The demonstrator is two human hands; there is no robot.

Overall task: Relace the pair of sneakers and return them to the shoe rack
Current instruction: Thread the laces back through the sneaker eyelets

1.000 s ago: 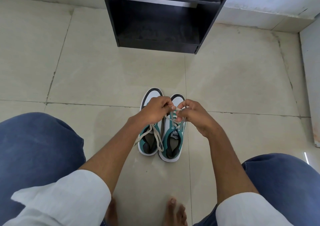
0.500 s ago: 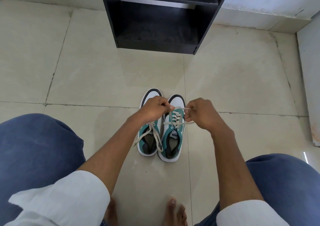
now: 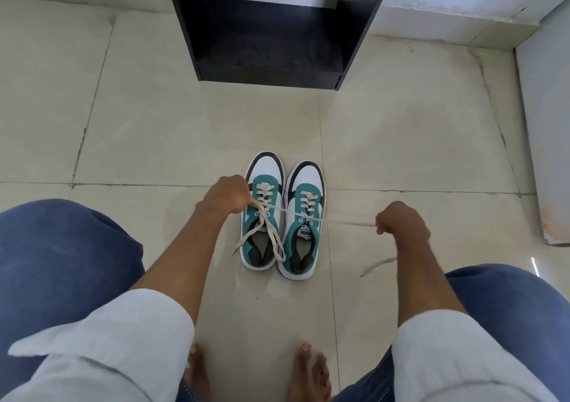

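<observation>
Teal-and-white leather sneakers (image 3: pixel 282 213) side by side on the beige floor tiles (image 3: pixel 154 130) — lace-tightening on the right one.

I read my left hand (image 3: pixel 229 196) as clenched on one end of the cream flat lace (image 3: pixel 345 221) just left of the pair, and my right hand (image 3: pixel 399 221) as fisted on the other end, well out to the right — the lace is taut across the top eyelets. Next, I judge, comes tying this shoe; the left one's ends hang loose, and the black wooden shoe rack (image 3: pixel 271 31) waits on the far side.
</observation>
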